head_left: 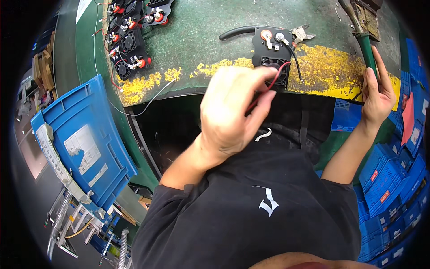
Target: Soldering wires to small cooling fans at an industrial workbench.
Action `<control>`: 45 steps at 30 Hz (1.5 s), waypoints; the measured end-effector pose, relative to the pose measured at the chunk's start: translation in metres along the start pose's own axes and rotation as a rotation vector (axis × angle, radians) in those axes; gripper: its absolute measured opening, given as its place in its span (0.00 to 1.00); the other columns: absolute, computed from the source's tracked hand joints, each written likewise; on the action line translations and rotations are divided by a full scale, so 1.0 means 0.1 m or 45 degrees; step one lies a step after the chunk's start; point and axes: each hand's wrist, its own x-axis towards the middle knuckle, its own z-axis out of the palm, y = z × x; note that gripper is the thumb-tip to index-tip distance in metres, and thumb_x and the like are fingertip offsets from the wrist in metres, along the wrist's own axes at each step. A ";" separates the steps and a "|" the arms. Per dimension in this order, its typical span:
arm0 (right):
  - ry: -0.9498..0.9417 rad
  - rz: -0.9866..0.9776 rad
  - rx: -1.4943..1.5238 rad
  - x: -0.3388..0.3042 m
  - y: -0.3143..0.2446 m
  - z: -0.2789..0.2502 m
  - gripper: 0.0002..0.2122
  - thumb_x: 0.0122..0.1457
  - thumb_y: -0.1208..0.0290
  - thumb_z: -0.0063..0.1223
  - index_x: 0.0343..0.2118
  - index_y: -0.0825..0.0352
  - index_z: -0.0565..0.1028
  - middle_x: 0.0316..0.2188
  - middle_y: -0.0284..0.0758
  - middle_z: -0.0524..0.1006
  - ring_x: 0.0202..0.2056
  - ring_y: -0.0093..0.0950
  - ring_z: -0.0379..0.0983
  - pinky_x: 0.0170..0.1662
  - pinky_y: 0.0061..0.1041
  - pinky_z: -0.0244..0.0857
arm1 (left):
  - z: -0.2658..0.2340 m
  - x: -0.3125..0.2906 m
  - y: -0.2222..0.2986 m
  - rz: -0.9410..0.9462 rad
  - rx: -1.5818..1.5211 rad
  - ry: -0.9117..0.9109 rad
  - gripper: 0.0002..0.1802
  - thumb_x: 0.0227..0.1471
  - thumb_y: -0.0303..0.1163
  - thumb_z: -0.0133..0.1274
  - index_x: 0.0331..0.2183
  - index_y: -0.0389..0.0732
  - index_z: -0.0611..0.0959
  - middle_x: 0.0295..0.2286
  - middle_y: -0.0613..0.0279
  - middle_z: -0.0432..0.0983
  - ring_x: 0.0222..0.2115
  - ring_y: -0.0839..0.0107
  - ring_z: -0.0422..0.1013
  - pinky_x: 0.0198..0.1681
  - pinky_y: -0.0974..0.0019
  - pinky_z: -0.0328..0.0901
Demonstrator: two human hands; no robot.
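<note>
At the bench's near edge lies a black panel with two ring-shaped terminals and a small black cooling fan. My left hand is over the fan's left side, thumb and forefinger closing on a red wire that loops up from the fan. Some of the fan is hidden by these fingers. Farther right, my right hand grips the green handle of a soldering iron, whose metal shaft points away toward the far edge. Beyond the panel's right side lie cutting pliers, partly hidden.
Several similar fan panels with wires crowd the bench's far left. A thick black cable lies left of the panel. A metal holder stands beside the iron. Blue crates are stacked at right; a large blue bin stands at left.
</note>
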 end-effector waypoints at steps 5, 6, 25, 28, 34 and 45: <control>-0.060 0.016 0.029 0.00 0.02 0.00 0.20 0.64 0.81 0.57 0.59 0.73 0.74 0.38 0.26 0.78 0.25 0.07 0.60 0.27 0.07 0.49 | 0.26 -0.21 0.02 0.117 0.114 0.090 0.22 0.39 0.15 0.67 0.42 0.36 0.87 0.30 0.58 0.76 0.29 0.65 0.74 0.31 0.66 0.68; -0.061 0.017 0.027 0.00 0.02 -0.01 0.20 0.64 0.81 0.57 0.59 0.73 0.74 0.38 0.26 0.78 0.25 0.07 0.60 0.27 0.07 0.49 | 0.29 -0.25 0.02 0.112 0.136 0.076 0.23 0.39 0.15 0.67 0.42 0.36 0.87 0.30 0.59 0.76 0.29 0.65 0.73 0.31 0.66 0.68; -0.040 0.003 0.014 -0.01 0.02 -0.02 0.19 0.63 0.80 0.57 0.58 0.73 0.75 0.41 0.29 0.80 0.27 0.07 0.64 0.29 0.06 0.52 | 0.32 -0.49 -0.07 0.037 0.233 0.018 0.29 0.37 0.14 0.63 0.46 0.42 0.88 0.27 0.62 0.70 0.21 0.69 0.68 0.23 0.67 0.65; -0.035 -0.002 0.008 0.00 0.03 0.00 0.19 0.63 0.80 0.57 0.58 0.73 0.75 0.43 0.31 0.81 0.28 0.07 0.66 0.30 0.05 0.54 | 0.30 -0.53 -0.11 0.026 0.232 -0.008 0.28 0.39 0.14 0.64 0.46 0.41 0.87 0.26 0.62 0.69 0.20 0.70 0.67 0.23 0.67 0.64; -0.049 -0.022 -0.004 0.00 0.08 -0.04 0.19 0.64 0.80 0.58 0.58 0.72 0.75 0.45 0.33 0.81 0.30 0.08 0.69 0.32 0.05 0.58 | 0.23 -0.52 -0.10 -0.187 0.022 0.092 0.14 0.47 0.15 0.64 0.38 0.35 0.85 0.29 0.60 0.75 0.22 0.74 0.70 0.24 0.73 0.65; -0.033 -0.018 0.015 0.00 0.03 -0.01 0.19 0.64 0.80 0.57 0.58 0.73 0.75 0.43 0.32 0.81 0.29 0.07 0.67 0.31 0.05 0.56 | 0.13 -0.43 -0.21 0.155 0.126 0.092 0.24 0.33 0.19 0.64 0.39 0.42 0.90 0.25 0.64 0.71 0.22 0.72 0.68 0.21 0.71 0.60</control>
